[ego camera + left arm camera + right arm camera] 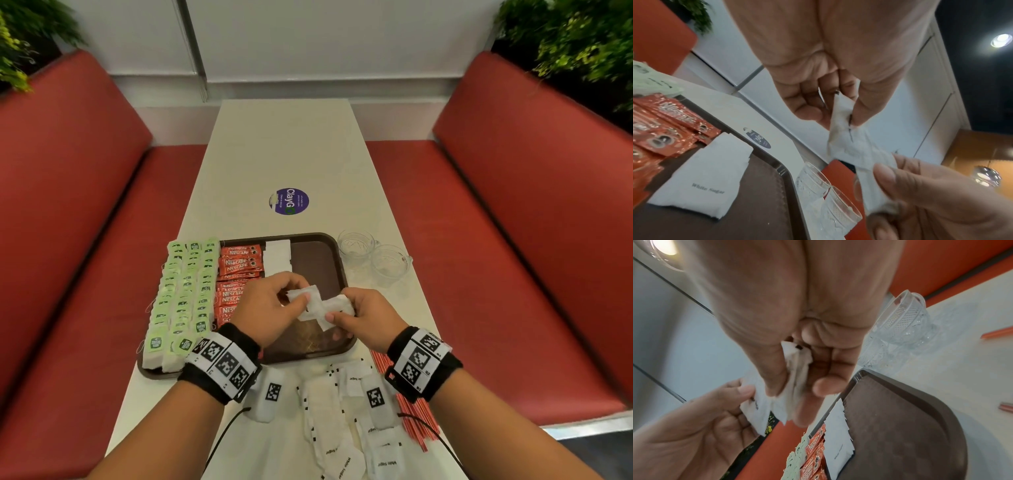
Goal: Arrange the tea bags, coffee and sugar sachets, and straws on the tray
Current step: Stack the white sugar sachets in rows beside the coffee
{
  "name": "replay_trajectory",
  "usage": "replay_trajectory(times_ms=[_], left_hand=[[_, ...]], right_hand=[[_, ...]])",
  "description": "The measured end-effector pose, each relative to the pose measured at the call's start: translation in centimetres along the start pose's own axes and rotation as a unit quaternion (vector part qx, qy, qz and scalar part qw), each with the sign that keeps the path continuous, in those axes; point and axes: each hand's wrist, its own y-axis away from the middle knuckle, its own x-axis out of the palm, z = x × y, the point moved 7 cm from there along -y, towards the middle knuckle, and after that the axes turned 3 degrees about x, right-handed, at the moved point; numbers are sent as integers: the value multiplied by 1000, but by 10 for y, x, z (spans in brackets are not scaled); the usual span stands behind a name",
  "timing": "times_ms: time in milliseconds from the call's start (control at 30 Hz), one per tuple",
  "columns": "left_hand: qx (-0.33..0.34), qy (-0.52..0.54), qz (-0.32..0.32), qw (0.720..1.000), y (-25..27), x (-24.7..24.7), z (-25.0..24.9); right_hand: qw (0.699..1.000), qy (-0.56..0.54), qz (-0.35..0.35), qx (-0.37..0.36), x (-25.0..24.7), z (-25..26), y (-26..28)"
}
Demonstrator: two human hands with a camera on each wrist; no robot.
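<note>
At the bottom of the head view, loose white sugar sachets (pixel 346 442) lie on the pale surface (pixel 284 150), with red straws (pixel 412 414) just right of them under the right wrist. Above these, at frame centre, the left hand (pixel 265 310) and the right hand (pixel 364 313) are raised over the near part of the brown tray (pixel 320 255), each pinching one end of a held pair of white sachets (pixel 320 305) between thumb and curled fingers. On the tray, green-tagged tea bags (pixel 181 294) fill the left columns, red coffee sachets (pixel 236 279) lie beside them, and a small stack of white sugar sachets (pixel 278 255) sits at the far edge. Right of the tray stand two clear glass cups (pixel 375 257). Farther up, a round purple sticker (pixel 289 201) marks the surface, flanked by red bench seats (pixel 513 205).
</note>
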Motion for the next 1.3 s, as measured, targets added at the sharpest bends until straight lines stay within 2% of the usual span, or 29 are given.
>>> replay_trajectory(times_ms=[67, 167, 333, 433, 533, 667, 733, 833, 933, 1000, 1133, 1300], left_hand=[[-24, 62, -22, 998, 0, -8, 7], [-59, 148, -22, 987, 2, -15, 11], [-80, 143, 1, 986, 7, -12, 18], [-71, 141, 3, 987, 8, -8, 18], [-64, 77, 2, 995, 8, -7, 18], [-85, -9, 15, 996, 8, -6, 28], [-109, -49, 0, 993, 5, -9, 42], [-171, -141, -26, 975, 0, -18, 71], [-228, -224, 53, 946, -3, -7, 98], [-238, -234, 76, 940, -7, -1, 109], [-243, -219, 51, 944, -19, 1, 117], [-257, -279, 73, 922, -28, 3, 125]], right_hand=[[1000, 19, -1, 14, -2, 0, 0], [998, -50, 29, 14, 3, 4, 0], [998, -54, 23, -2, 9, 9, -7], [998, 12, 12, -55, 14, 18, -13], [996, 48, 1, -79, 16, 19, -21], [996, 67, 3, -66, 18, 16, -23], [997, 56, -7, -46, 15, 11, -23], [1000, 12, -4, -7, 10, 4, -22], [1000, 4, 1, 10, 6, -1, -20], [1000, 2, 3, 20, 5, -3, -20], [1000, 19, -2, 24, 2, -7, -18], [998, 42, 5, 36, 0, -12, -17]])
